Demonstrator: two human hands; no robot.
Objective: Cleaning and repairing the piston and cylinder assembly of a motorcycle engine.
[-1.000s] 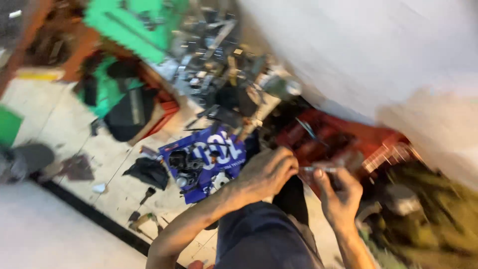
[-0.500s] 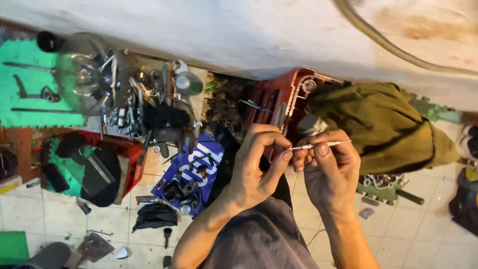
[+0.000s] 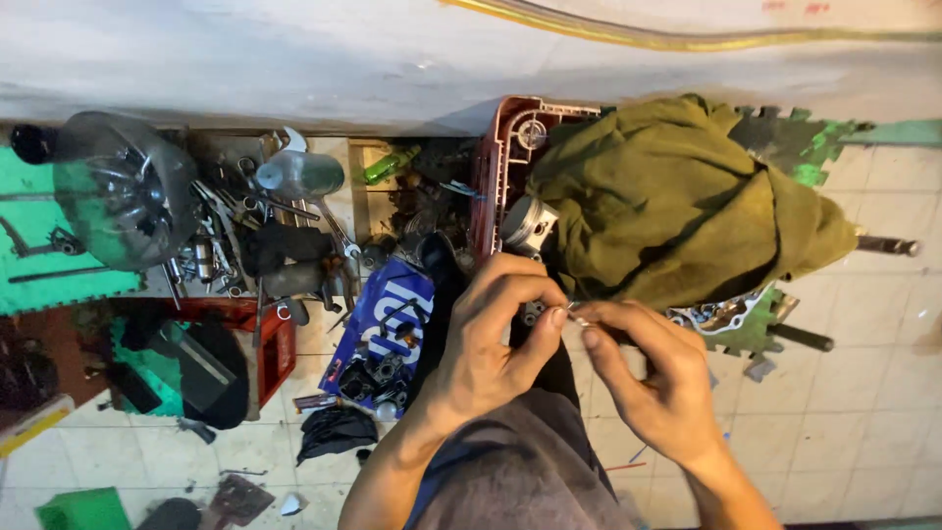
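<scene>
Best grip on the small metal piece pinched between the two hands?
Hold the small metal piece by its two ends, as the left hand and right hand do now: fingertips from opposite sides. It looks thin and lies roughly level, so a fingertip pinch probably suits; finer detail is unclear.

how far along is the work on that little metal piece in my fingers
Done: nothing looks finished. In hand: both hands, left hand and right hand, pinch a small shiny metal part at the fingertips. Left: the silver piston lies untouched by the red plastic crate, tools scattered about.
</scene>
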